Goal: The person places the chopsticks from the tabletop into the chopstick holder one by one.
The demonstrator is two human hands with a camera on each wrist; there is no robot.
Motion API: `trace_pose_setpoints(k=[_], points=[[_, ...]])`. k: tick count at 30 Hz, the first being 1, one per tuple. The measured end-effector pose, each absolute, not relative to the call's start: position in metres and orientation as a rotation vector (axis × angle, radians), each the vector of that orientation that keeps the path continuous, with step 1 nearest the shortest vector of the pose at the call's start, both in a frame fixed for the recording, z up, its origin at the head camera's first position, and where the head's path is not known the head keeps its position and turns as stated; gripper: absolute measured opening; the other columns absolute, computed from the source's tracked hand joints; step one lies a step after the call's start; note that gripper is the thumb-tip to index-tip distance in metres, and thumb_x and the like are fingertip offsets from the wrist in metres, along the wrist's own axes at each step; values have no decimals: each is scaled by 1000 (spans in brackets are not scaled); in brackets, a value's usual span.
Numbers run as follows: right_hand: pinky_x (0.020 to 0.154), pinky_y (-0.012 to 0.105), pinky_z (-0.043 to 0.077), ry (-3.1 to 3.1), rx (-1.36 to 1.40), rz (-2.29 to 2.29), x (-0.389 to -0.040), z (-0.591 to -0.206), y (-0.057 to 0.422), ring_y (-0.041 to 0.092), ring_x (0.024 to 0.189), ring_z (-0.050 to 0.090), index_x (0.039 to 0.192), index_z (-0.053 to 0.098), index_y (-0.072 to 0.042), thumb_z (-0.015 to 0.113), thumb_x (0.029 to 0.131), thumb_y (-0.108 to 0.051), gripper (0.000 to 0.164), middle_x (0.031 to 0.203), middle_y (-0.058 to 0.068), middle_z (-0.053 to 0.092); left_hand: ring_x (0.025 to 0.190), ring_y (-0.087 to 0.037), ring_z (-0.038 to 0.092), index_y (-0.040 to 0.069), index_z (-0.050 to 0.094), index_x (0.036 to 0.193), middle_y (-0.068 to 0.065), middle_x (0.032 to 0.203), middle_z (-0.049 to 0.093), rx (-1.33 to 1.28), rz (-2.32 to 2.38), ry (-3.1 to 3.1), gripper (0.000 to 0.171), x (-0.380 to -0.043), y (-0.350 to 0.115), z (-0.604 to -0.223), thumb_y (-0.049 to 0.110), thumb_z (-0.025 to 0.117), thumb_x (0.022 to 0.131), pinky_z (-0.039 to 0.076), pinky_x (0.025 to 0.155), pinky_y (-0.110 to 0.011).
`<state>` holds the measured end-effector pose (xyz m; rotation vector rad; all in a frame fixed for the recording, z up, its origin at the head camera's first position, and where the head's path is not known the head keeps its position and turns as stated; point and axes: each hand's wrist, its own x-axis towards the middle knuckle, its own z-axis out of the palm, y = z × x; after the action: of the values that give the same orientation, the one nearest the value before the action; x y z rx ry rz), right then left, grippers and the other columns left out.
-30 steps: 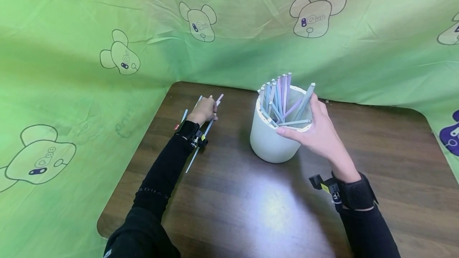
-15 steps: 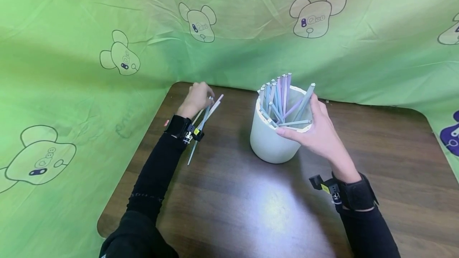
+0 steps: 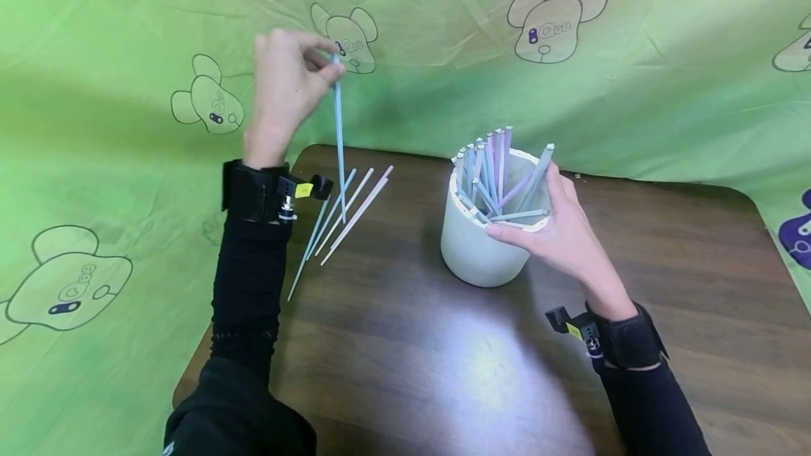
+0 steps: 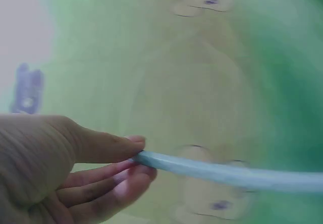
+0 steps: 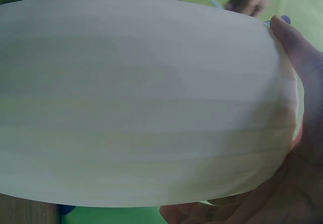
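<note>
A light blue straw [image 3: 339, 139] hangs almost upright from my raised left hand [image 3: 285, 86], pinched by its top end between thumb and fingertips. In the left wrist view the same pinch shows on the straw's end. Beneath it, several blue, white and pinkish straws [image 3: 357, 215] lie fanned out on the table. To the right stands a white round tub [image 3: 475, 252] with many blue and purple straws [image 3: 500, 167] leaning inside. My right hand [image 3: 560, 234] grips the tub's right side at the rim, thumb toward me; the far fingers are partly hidden in the head view.
The brown wooden table [image 3: 393, 343] has rounded corners. A green cloth [image 3: 431, 104] printed with bear heads hangs behind it and along the left side.
My left hand has risen from the straws on the table, lifting one blue straw by its end. The straws left lying are spread out. My right hand and the tub have stayed in place.
</note>
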<state>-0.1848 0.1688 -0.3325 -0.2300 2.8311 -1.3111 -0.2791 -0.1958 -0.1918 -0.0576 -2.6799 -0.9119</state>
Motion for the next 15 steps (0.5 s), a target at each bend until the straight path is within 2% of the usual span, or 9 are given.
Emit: trace_pose_setpoints(k=[3,6,12,15], points=[[112,70,31,2826,-233,-1307,-186,-332,167,34,147,29,160,7,-45,88,70,-55,121,165,13,22,68,9,61,12,74,120,-13,111,78,-46,-909,-2524,28,-277,-193,-171,20,73,93,55,71,-10],[112,70,31,2827,-240,-1309,-186,-333,166,34,147,29,160,9,-44,89,70,-55,120,164,14,23,61,16,55,12,77,114,-12,107,79,-77,-897,-2383,25,-275,-188,-157,22,76,91,53,69,-7],[111,69,32,2825,-252,-1311,-187,-333,166,34,146,30,159,11,-45,89,70,-54,119,163,14,24,66,13,57,13,78,109,-10,102,79,-153,-963,-2165,21,-270,-172,-143,22,75,91,53,72,-8],[112,70,31,2829,-241,-1310,-187,-333,167,34,147,29,160,9,-43,89,70,-55,121,165,14,23,68,7,59,10,76,111,1,90,76,-242,-1063,-2021,24,-271,-164,-138,22,76,90,51,72,-9]])
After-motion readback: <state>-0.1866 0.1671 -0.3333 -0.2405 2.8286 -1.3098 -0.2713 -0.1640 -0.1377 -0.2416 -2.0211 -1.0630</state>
